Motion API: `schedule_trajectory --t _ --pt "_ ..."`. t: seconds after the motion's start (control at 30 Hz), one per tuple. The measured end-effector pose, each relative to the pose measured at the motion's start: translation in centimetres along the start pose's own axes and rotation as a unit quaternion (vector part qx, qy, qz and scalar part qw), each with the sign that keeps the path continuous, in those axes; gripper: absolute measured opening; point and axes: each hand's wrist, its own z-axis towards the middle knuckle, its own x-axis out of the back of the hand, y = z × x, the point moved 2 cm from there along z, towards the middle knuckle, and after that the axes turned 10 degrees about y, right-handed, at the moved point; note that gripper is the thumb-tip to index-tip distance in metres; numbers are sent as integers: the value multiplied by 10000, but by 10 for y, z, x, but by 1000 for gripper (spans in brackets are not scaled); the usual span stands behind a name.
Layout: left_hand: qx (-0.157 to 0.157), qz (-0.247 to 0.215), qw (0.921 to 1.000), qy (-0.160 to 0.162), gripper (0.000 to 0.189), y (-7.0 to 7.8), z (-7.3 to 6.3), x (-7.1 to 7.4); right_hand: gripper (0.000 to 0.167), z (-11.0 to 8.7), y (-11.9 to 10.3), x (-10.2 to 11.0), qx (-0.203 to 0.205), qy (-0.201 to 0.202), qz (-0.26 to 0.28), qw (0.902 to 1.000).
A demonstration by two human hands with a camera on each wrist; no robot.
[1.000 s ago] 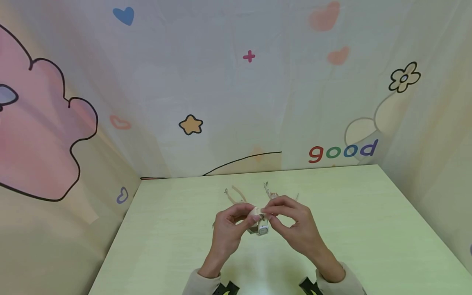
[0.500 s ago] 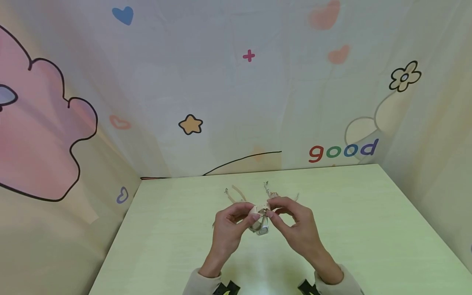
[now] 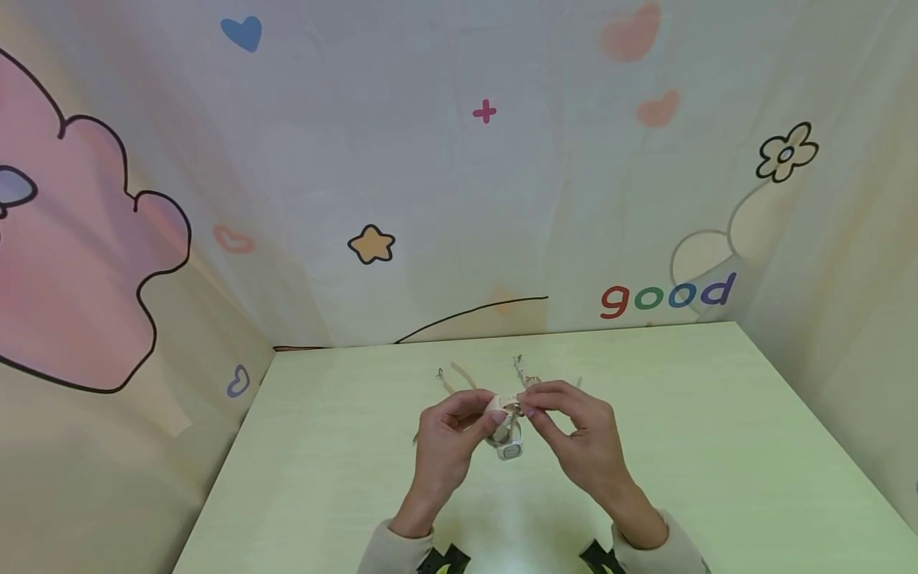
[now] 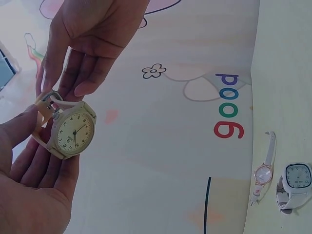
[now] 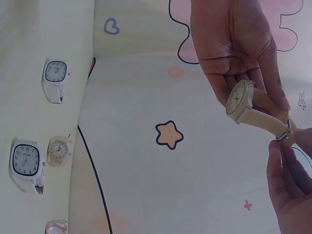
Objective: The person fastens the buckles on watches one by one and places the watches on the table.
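Observation:
Both hands hold a cream wristwatch with a round dial, raised above the table. Its strap is bent into a loop, and a metal buckle sits on the band. My left hand supports the watch, thumb on the strap in the left wrist view, fingers behind it. My right hand pinches the strap by the buckle between thumb and fingers. In the head view the hands partly cover the watch, and the dial cannot be read there.
Several other watches lie on the pale table: a large white square one, a smaller white square one and a round pinkish one. Another white watch lies below the hands. A printed curtain stands behind the table.
My right fingertips have drawn slightly away to the right from my left hand, still at the strap, and its loop shows more. The left hand is almost unmoved.

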Motion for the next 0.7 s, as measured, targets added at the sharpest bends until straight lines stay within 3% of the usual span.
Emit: schedule_trajectory --t 0.33,0.7 --pt "-151 106 9998 -3 22 3 3 -3 26 4 2 0 359 -127 113 9992" --pt "-92 55 9999 -9 21 2 1 -4 25 1 0 -4 140 -152 -146 9997"
